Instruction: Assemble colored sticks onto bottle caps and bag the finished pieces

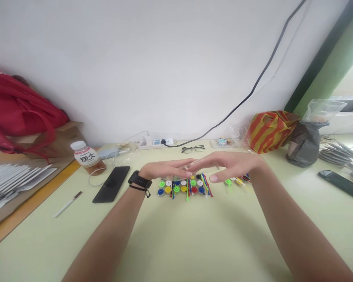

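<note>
My left hand [166, 169], with a black watch [140, 181] at its wrist, is stretched flat, palm down, above the table. From the other side my right hand [231, 163] reaches in with fingers extended and thumb apart. The fingertips meet or overlap in the middle; I cannot tell if they touch. Neither hand visibly holds anything. Below them lie several small round coloured plastic discs [176, 189] in rows, with thin coloured plastic arrows [206, 186] between and beside them. More small coloured pieces [228, 183] lie under my right hand, partly hidden by it.
Left: a drink bottle [87, 157], a black phone [111, 185], a pen [67, 204] and stacked white sheets [14, 182]. Behind: eyeglasses [193, 149] and a power strip [155, 143] with a black cable. Right: a striped bag [270, 131], a grey bag [304, 144] and a dark flat device [342, 185].
</note>
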Demonstrator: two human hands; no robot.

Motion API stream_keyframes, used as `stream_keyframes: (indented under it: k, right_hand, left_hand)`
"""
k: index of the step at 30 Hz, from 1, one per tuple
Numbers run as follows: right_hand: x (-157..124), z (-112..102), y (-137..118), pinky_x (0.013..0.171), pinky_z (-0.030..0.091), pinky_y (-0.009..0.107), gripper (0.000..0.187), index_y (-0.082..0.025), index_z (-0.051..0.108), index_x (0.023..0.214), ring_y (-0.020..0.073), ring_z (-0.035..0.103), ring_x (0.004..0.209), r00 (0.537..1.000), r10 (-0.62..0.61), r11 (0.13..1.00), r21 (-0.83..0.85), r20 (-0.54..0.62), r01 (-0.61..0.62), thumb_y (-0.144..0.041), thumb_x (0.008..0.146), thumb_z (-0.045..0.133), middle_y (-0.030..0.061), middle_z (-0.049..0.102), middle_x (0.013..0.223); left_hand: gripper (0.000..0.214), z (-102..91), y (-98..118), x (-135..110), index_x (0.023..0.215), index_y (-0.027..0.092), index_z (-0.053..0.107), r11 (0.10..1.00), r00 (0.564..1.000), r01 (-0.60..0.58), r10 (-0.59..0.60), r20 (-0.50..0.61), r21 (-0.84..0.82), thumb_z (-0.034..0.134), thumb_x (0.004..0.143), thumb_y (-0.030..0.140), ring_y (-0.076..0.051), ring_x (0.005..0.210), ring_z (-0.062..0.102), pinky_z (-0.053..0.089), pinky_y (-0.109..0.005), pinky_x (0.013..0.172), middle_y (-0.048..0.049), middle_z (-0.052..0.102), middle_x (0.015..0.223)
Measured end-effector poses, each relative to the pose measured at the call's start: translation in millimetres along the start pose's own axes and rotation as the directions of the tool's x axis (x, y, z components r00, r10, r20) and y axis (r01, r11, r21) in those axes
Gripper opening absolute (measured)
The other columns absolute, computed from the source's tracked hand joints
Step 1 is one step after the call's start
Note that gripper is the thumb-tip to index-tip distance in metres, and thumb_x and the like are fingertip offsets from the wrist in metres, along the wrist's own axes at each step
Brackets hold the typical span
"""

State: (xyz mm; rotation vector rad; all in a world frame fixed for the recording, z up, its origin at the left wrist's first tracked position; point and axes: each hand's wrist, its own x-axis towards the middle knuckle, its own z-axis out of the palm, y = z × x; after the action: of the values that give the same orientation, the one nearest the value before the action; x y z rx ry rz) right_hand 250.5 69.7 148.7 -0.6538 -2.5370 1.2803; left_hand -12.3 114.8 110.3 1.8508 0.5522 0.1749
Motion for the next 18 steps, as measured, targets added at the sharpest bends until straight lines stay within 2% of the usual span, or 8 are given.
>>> stream_keyframes:
  k: [3, 5, 7, 8, 10, 11, 14, 18]
  right_hand:
    - [-16.0, -10.7, 11.6, 0.107, 0.047, 0.042, 0.037, -0.027, 0.075, 0.121, 0.0281, 0.063, 0.122, 0.966, 0.069, 0.996, -0.038, -0.249, -0.081, -0.050, 0.098, 0.058, 0.0053, 0.072, 0.129]
    - [-27.6, -18.3, 29.9, 0.095, 0.052, 0.040, 0.040, -0.022, 0.076, 0.106, 0.0262, 0.068, 0.104, 0.891, 0.157, 0.986, 0.019, -0.426, -0.165, -0.057, 0.096, 0.057, 0.0089, 0.076, 0.110]
    - [-35.8, -23.5, 54.9, 0.075, 0.054, 0.037, 0.039, -0.022, 0.073, 0.098, 0.0232, 0.068, 0.082, 0.786, 0.345, 0.926, 0.046, -0.512, -0.376, -0.059, 0.091, 0.063, 0.0093, 0.076, 0.094]
    - [-37.9, -24.7, 68.4, 0.068, 0.053, 0.036, 0.035, -0.022, 0.072, 0.094, 0.0227, 0.067, 0.076, 0.729, 0.456, 0.857, 0.031, -0.511, -0.515, -0.056, 0.088, 0.067, 0.0090, 0.075, 0.088]
    - [-37.7, -24.1, 94.0, 0.063, 0.050, 0.034, 0.027, -0.022, 0.070, 0.084, 0.0225, 0.067, 0.071, 0.609, 0.673, 0.647, -0.064, -0.420, -0.760, -0.048, 0.081, 0.075, 0.0083, 0.075, 0.083]
    - [-35.8, -22.6, 104.8, 0.060, 0.049, 0.035, 0.024, -0.021, 0.069, 0.079, 0.0232, 0.067, 0.068, 0.576, 0.710, 0.600, -0.081, -0.404, -0.796, -0.043, 0.075, 0.079, 0.0090, 0.075, 0.080]
    - [-27.3, -16.7, 126.5, 0.057, 0.046, 0.034, 0.022, -0.021, 0.065, 0.071, 0.0243, 0.066, 0.063, 0.526, 0.757, 0.530, -0.106, -0.388, -0.841, -0.031, 0.063, 0.084, 0.0076, 0.073, 0.072]
    - [-20.1, -12.7, 133.6, 0.054, 0.042, 0.031, 0.018, -0.020, 0.064, 0.069, 0.0233, 0.065, 0.060, 0.501, 0.788, 0.484, -0.143, -0.356, -0.863, -0.016, 0.056, 0.077, 0.0044, 0.070, 0.062]
  left_hand:
    - [0.066, -5.1, -3.5, -3.4, 0.145, 0.033, 0.059, 0.994, 0.987, 0.104, -0.099, -0.128, 0.036, 0.077, 0.082, 0.046, -0.030, 0.114, 0.068, 0.052, -0.035, 0.093, -0.0052, 0.072, 0.126]
    - [0.065, -8.3, -6.4, -5.0, 0.143, 0.034, 0.060, 0.993, 0.980, 0.115, -0.107, -0.167, 0.039, 0.077, 0.082, 0.045, -0.028, 0.113, 0.068, 0.051, -0.034, 0.095, -0.0048, 0.073, 0.122]
    - [0.062, -10.9, -10.1, -5.3, 0.144, 0.036, 0.059, 0.994, 0.983, 0.097, -0.089, -0.158, 0.047, 0.073, 0.084, 0.045, -0.027, 0.119, 0.065, 0.048, -0.035, 0.100, -0.0045, 0.070, 0.124]
    - [0.061, -11.9, -12.4, -4.8, 0.146, 0.036, 0.057, 0.994, 0.984, 0.092, -0.082, -0.159, 0.053, 0.071, 0.086, 0.045, -0.027, 0.121, 0.063, 0.046, -0.035, 0.102, -0.0043, 0.069, 0.127]
    - [0.063, -12.9, -17.4, -2.8, 0.150, 0.038, 0.052, 0.995, 0.980, 0.084, -0.071, -0.187, 0.062, 0.067, 0.089, 0.046, -0.026, 0.124, 0.060, 0.045, -0.036, 0.104, -0.0041, 0.065, 0.133]
    - [0.065, -13.0, -19.9, -1.3, 0.152, 0.038, 0.048, 0.995, 0.975, 0.072, -0.057, -0.214, 0.064, 0.067, 0.090, 0.046, -0.026, 0.124, 0.059, 0.044, -0.036, 0.105, -0.0041, 0.064, 0.135]
    - [0.072, -11.9, -25.0, 2.9, 0.157, 0.035, 0.042, 0.995, 0.949, 0.036, -0.006, -0.315, 0.089, 0.068, 0.090, 0.046, -0.027, 0.123, 0.059, 0.044, -0.037, 0.105, -0.0058, 0.061, 0.138]
    - [0.083, -9.8, -24.2, 5.2, 0.159, 0.033, 0.037, 0.982, 0.923, 0.059, 0.014, -0.384, 0.178, 0.072, 0.085, 0.049, -0.028, 0.122, 0.056, 0.047, -0.037, 0.100, -0.0073, 0.060, 0.136]
